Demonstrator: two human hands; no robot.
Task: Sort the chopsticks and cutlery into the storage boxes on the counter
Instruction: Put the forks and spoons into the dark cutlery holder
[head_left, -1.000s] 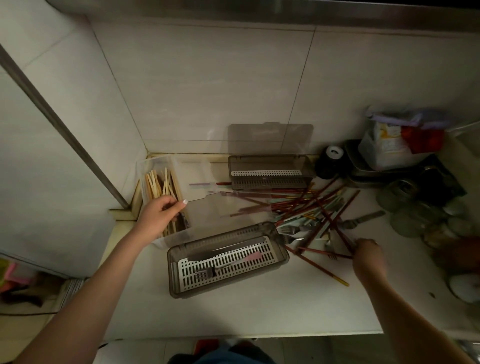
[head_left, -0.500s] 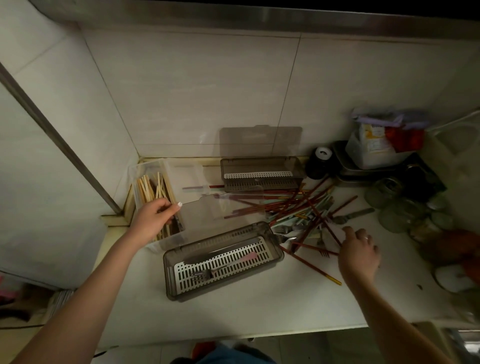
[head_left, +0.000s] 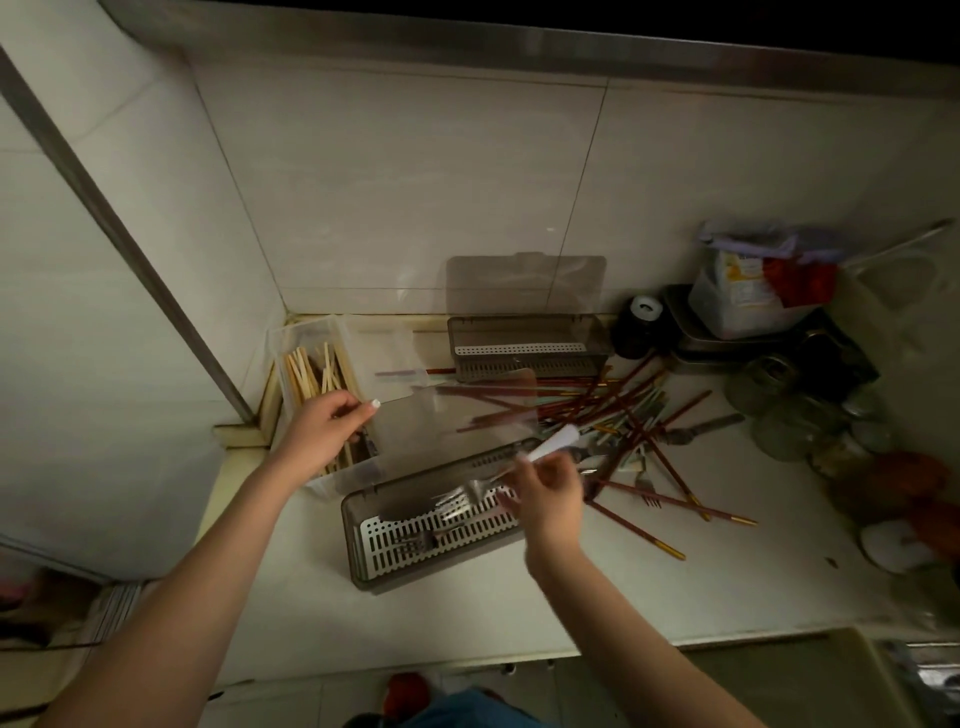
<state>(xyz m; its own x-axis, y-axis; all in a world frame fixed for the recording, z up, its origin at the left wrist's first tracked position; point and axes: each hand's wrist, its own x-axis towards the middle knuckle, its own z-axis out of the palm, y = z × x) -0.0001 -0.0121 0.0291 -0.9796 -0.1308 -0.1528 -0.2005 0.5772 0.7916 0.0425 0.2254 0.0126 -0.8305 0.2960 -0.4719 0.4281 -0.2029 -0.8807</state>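
Note:
My right hand (head_left: 545, 499) pinches a white-handled fork (head_left: 511, 467), blurred, tines down over the near grey storage box (head_left: 384, 566), whose white slotted tray holds another fork (head_left: 415, 540). My left hand (head_left: 324, 431) rests on the clear box (head_left: 311, 338) of pale wooden chopsticks (head_left: 311, 371), its fingers at the edge of the near box's raised clear lid (head_left: 457, 415). A heap of dark red chopsticks and cutlery (head_left: 628, 421) lies right of the boxes. A second grey box (head_left: 524, 353) stands open at the wall.
Glass jars (head_left: 800, 415), a black container (head_left: 641, 327) and a tray with bags (head_left: 748, 296) crowd the counter's back right corner. A white dish (head_left: 893, 545) sits at the right edge. Tiled walls close the back and left.
My right hand has left the heap with a white-handled fork and moved left over the near grey box. My left hand has stayed at the clear box.

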